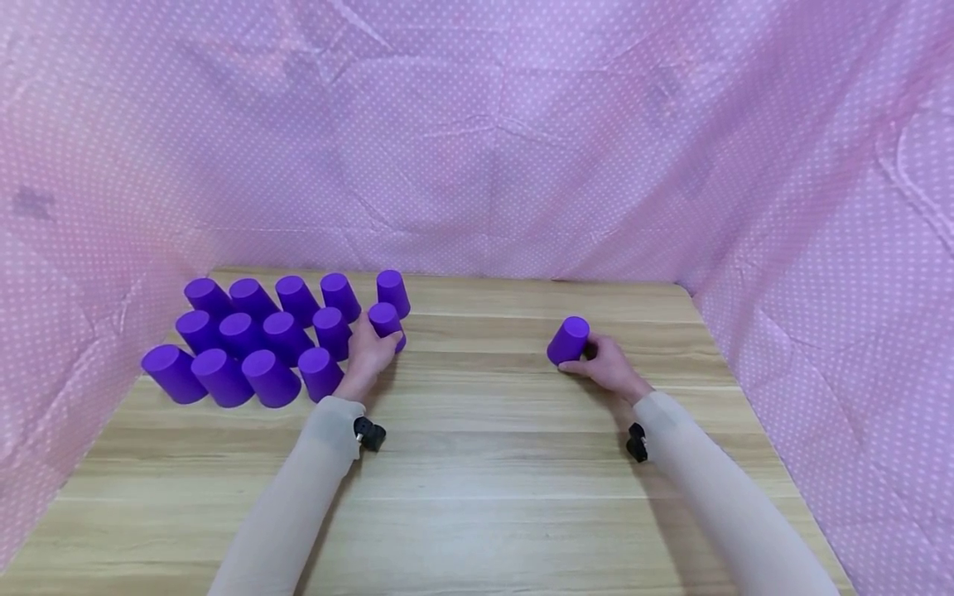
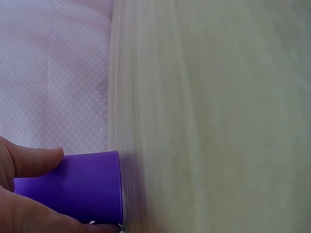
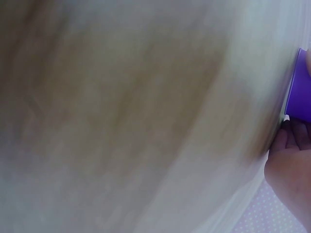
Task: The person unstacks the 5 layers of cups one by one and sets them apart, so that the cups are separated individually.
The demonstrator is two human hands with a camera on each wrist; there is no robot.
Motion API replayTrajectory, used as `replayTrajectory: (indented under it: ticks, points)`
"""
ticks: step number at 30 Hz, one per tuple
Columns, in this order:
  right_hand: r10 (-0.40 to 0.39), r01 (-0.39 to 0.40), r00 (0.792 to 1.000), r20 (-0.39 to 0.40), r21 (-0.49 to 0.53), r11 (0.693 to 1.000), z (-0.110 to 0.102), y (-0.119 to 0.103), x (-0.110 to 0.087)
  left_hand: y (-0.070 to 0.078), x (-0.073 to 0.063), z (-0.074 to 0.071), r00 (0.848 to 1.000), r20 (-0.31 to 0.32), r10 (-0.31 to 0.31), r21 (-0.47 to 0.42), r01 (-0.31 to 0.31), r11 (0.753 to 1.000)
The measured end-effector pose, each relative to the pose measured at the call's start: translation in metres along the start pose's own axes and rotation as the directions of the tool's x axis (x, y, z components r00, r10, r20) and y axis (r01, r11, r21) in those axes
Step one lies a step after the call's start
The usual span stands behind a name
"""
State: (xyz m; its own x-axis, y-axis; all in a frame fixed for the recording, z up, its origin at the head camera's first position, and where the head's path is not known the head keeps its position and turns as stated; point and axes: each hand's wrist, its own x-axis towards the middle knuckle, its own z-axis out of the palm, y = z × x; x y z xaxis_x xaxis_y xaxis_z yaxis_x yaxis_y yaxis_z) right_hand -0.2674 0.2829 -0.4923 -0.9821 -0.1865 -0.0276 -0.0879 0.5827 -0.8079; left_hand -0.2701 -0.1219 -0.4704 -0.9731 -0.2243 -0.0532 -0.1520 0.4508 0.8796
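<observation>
At the right end of the middle row, the left hand (image 1: 370,352) grips an upside-down purple cup (image 1: 385,319). In the left wrist view, thumb and fingers lie on opposite sides of that cup (image 2: 87,187), its rim at the wooden tabletop. Apart from the rows, toward the right, the right hand (image 1: 609,365) holds another upside-down purple cup (image 1: 569,340) with thumb and fingers low on its sides. Only part of this cup (image 3: 300,90) shows at the right edge of the right wrist view.
Several more upside-down purple cups (image 1: 225,378) stand in three rows on the left of the wooden table (image 1: 477,447). A back-row cup (image 1: 392,294) stands just behind the left hand's cup. Pink dotted cloth (image 1: 484,165) hangs around the back and sides.
</observation>
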Motion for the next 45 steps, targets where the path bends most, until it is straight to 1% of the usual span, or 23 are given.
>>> replayTrajectory:
  ticks: [6, 10, 16, 22, 27, 34, 38, 41, 45]
  points:
    - [0.015, -0.015, 1.000, 0.003, 0.002, 1.000, 0.000, 0.000, 0.000, 0.001, 0.000, -0.002, 1.000, 0.011, 0.001, 0.013, -0.001, 1.000]
    - [0.012, -0.012, 1.000, 0.000, 0.007, 1.000, 0.001, 0.001, 0.001, 0.001, 0.000, -0.002, 1.000, 0.005, 0.002, 0.011, -0.002, 1.000]
    - [0.004, -0.004, 1.000, -0.003, -0.006, 1.000, 0.000, 0.001, 0.001, -0.001, 0.001, -0.002, 1.000, 0.008, -0.013, 0.006, 0.013, 1.000]
    - [0.004, -0.004, 1.000, 0.002, -0.009, 1.000, 0.000, 0.001, -0.001, -0.002, 0.000, -0.002, 1.000, 0.003, -0.023, 0.012, 0.023, 1.000]
    - [0.002, -0.002, 1.000, 0.002, -0.002, 1.000, 0.000, 0.000, -0.001, -0.003, -0.001, -0.002, 1.000, -0.001, -0.016, 0.017, 0.016, 1.000]
    - [0.002, -0.002, 1.000, -0.007, 0.001, 1.000, 0.002, -0.001, -0.002, 0.000, -0.001, -0.003, 1.000, 0.012, -0.023, 0.024, 0.023, 0.999]
    - [-0.015, 0.014, 0.999, -0.031, -0.008, 1.000, 0.007, -0.007, -0.003, 0.002, -0.002, -0.004, 1.000, 0.002, -0.028, 0.027, 0.027, 0.999]
    - [-0.029, 0.030, 0.999, -0.035, 0.009, 1.000, 0.016, -0.014, -0.002, 0.003, -0.002, -0.005, 1.000, -0.009, -0.021, 0.024, 0.021, 0.999]
    - [-0.034, 0.034, 0.999, 0.002, 0.042, 0.999, 0.033, -0.026, -0.001, 0.003, -0.001, -0.006, 1.000, -0.018, -0.010, 0.012, 0.010, 1.000]
